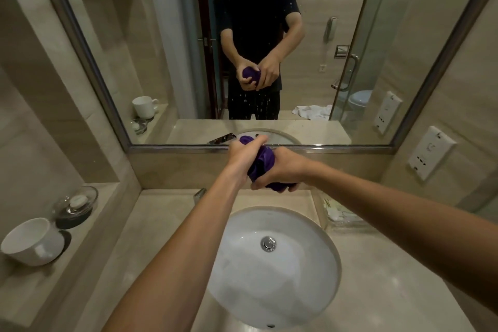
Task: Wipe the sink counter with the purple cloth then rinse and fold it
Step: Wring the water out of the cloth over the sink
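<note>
The purple cloth (pixel 260 167) is bunched into a tight wad, held in the air above the back of the white sink basin (pixel 272 291). My left hand (pixel 244 152) grips its upper end and my right hand (pixel 279 170) grips its lower part, both sets of fingers curled round the fabric. The beige stone counter (pixel 161 237) surrounds the basin. The chrome tap (pixel 199 195) sits behind the basin, mostly hidden by my left forearm.
A white cup (pixel 29 241) and a glass soap dish (pixel 75 203) stand on the left ledge. A clear tray (pixel 342 217) lies on the counter at the right. A large mirror (pixel 310 62) covers the back wall; a wall socket (pixel 428 152) is at the right.
</note>
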A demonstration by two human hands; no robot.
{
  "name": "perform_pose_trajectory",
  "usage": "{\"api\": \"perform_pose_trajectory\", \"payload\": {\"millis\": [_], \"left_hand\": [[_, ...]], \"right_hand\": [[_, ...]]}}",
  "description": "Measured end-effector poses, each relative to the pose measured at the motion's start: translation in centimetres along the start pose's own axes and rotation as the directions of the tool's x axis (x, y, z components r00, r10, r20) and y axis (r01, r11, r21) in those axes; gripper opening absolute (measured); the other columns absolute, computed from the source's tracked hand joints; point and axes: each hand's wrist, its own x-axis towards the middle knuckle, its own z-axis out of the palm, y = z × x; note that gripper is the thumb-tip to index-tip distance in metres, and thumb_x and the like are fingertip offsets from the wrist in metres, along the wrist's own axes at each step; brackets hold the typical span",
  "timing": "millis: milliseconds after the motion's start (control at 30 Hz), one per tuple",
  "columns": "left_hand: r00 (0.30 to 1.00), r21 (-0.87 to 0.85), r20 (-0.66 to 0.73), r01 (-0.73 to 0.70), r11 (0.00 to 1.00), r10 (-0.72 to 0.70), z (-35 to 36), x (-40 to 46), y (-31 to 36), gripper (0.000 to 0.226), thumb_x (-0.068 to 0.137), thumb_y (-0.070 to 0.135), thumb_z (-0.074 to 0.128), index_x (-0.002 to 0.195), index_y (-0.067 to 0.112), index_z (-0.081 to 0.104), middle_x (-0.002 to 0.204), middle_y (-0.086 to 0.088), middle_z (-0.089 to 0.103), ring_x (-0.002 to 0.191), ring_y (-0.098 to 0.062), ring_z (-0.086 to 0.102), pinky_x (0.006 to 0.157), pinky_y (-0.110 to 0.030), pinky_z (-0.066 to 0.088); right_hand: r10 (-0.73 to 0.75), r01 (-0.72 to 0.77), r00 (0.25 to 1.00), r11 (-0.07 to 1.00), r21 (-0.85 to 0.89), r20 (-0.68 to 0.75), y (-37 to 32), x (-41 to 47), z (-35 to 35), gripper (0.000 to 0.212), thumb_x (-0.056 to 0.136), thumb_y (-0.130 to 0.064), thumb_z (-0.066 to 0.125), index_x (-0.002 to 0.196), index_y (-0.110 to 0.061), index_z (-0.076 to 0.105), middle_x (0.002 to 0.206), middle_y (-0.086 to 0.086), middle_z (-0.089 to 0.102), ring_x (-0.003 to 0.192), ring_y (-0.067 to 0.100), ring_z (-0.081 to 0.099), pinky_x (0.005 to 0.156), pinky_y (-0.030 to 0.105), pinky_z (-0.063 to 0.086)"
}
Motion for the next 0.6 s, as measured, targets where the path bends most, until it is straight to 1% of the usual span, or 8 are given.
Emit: {"api": "perform_pose_trajectory", "payload": {"millis": [67,133,233,300,367,433,500,600], "left_hand": [[0.984,0.006,0.168,0.064,0.998,-0.064,-0.7,-0.5,0.5,0.028,0.084,0.030,0.066,0.098,0.007,0.058,0.082,-0.008,0.064,0.076,-0.022,0.065,0.068,-0.036,0.057],[0.934,0.005,0.350,0.070,0.998,-0.068,-2.3,-0.8,0.9,0.021,0.085,0.029,0.060,0.095,0.011,0.056,0.084,-0.007,0.061,0.080,-0.022,0.062,0.068,-0.034,0.053],[0.880,0.038,0.475,-0.032,0.999,0.010,-5.3,-0.4,0.9,0.034,0.095,0.032,0.064,0.119,0.008,0.064,0.113,-0.011,0.072,0.109,-0.028,0.068,0.088,-0.046,0.057],[0.863,0.068,0.501,-0.119,0.991,0.069,-6.0,-0.2,0.8,0.050,0.087,0.047,0.071,0.129,0.020,0.064,0.125,-0.008,0.071,0.119,-0.028,0.065,0.102,-0.055,0.050],[0.855,-0.026,0.504,-0.128,0.991,0.124,-5.3,-0.3,0.7,0.050,0.084,0.045,0.076,0.131,0.033,0.063,0.133,-0.009,0.064,0.121,-0.031,0.063,0.103,-0.057,0.050],[0.869,-0.163,0.469,-0.092,0.982,0.159,-3.9,-0.2,0.5,0.042,0.085,0.029,0.078,0.126,0.030,0.065,0.133,-0.012,0.060,0.117,-0.029,0.062,0.099,-0.051,0.054],[0.916,-0.256,0.360,-0.088,0.963,0.179,-2.7,-0.1,0.2,0.029,0.080,0.018,0.082,0.106,0.014,0.070,0.110,-0.014,0.069,0.101,-0.027,0.065,0.088,-0.043,0.059],[0.984,-0.215,0.133,-0.088,0.973,0.119,-1.5,-0.1,-0.3,0.017,0.077,0.011,0.083,0.083,0.010,0.067,0.080,-0.010,0.068,0.080,-0.026,0.066,0.077,-0.040,0.058]], "right_hand": [[0.032,-0.033,0.999,0.995,0.098,0.012,0.5,-0.1,-0.1,0.036,0.074,-0.022,0.086,0.100,-0.013,0.063,0.076,0.006,0.067,0.058,0.018,0.063,0.046,0.024,0.048],[0.041,-0.060,0.994,0.976,0.208,0.097,0.9,-0.6,-1.1,0.033,0.078,-0.019,0.082,0.104,-0.011,0.063,0.080,0.007,0.067,0.062,0.019,0.060,0.050,0.026,0.045],[-0.022,-0.064,0.969,0.939,0.338,0.245,1.2,-1.7,-2.8,0.032,0.084,-0.018,0.077,0.112,-0.013,0.062,0.089,0.004,0.070,0.066,0.016,0.060,0.053,0.025,0.043],[-0.059,-0.088,0.944,0.904,0.418,0.325,1.3,-1.7,-3.1,0.042,0.080,-0.021,0.077,0.117,-0.012,0.059,0.088,0.002,0.071,0.063,0.016,0.059,0.049,0.022,0.042],[-0.055,-0.146,0.922,0.867,0.477,0.383,1.1,-1.4,-2.7,0.048,0.076,-0.023,0.075,0.118,-0.009,0.058,0.086,0.002,0.070,0.060,0.015,0.057,0.045,0.020,0.040],[-0.025,-0.208,0.911,0.834,0.511,0.411,0.6,-1.0,-1.9,0.041,0.081,-0.023,0.075,0.115,-0.009,0.057,0.084,0.002,0.070,0.058,0.013,0.056,0.043,0.018,0.039],[0.008,-0.235,0.912,0.830,0.506,0.410,0.1,-1.0,-1.4,0.029,0.090,-0.022,0.072,0.112,-0.011,0.057,0.083,0.001,0.069,0.058,0.013,0.055,0.042,0.017,0.037],[0.042,-0.171,0.941,0.915,0.365,0.335,-0.3,-0.9,-1.3,0.024,0.087,-0.019,0.077,0.101,-0.013,0.059,0.078,0.003,0.064,0.058,0.015,0.055,0.044,0.021,0.039]]}}
